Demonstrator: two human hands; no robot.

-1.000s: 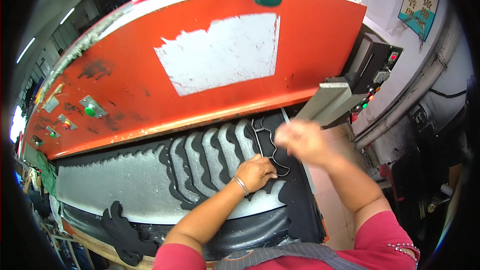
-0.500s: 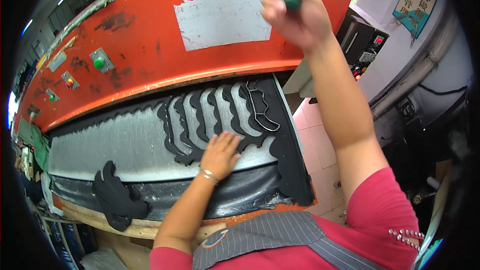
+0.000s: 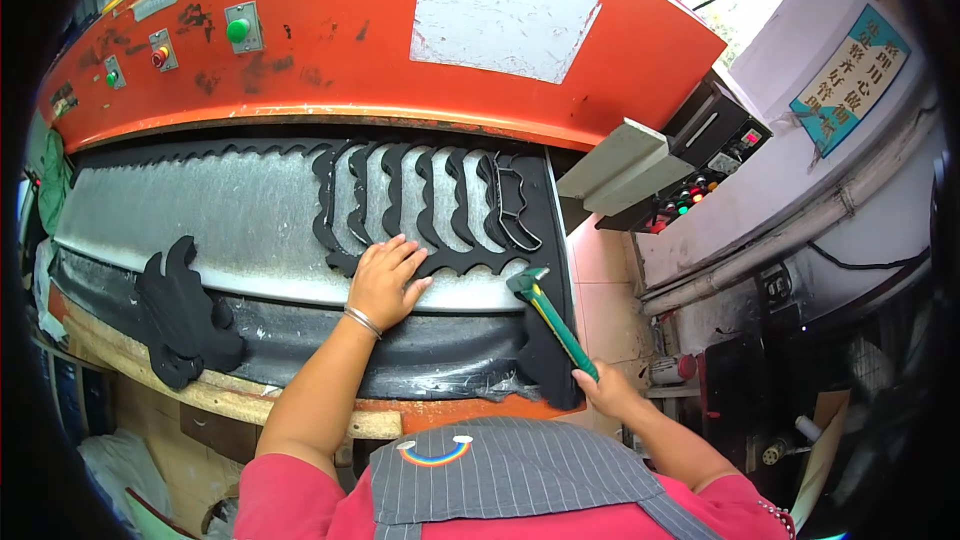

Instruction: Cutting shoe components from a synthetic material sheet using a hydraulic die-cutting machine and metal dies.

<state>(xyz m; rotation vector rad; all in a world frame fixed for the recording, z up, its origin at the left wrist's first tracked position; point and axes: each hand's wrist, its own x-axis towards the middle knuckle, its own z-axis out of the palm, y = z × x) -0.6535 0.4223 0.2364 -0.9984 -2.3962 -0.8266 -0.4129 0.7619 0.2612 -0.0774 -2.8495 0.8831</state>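
Note:
My left hand lies flat, fingers apart, on the near edge of a black foam-like sheet with wavy strips cut out of it. In my right hand is the end of a green-handled hammer. Its head hovers over or rests on the sheet's near right corner; I cannot tell which. A wavy metal cutting die sits on the sheet's right part, beyond the hammer head. Left of my left hand, several black cut pieces are heaped at the front edge.
The grey metal bed shows at left and through the cut-outs. Behind it stands an orange machine beam with green and red buttons. A control box stands at right. Wooden boards edge the front.
My right hand has come down from high at the upper right to the lower right, bringing the hammer low over the sheet. My left hand stays on the sheet. The view has shifted.

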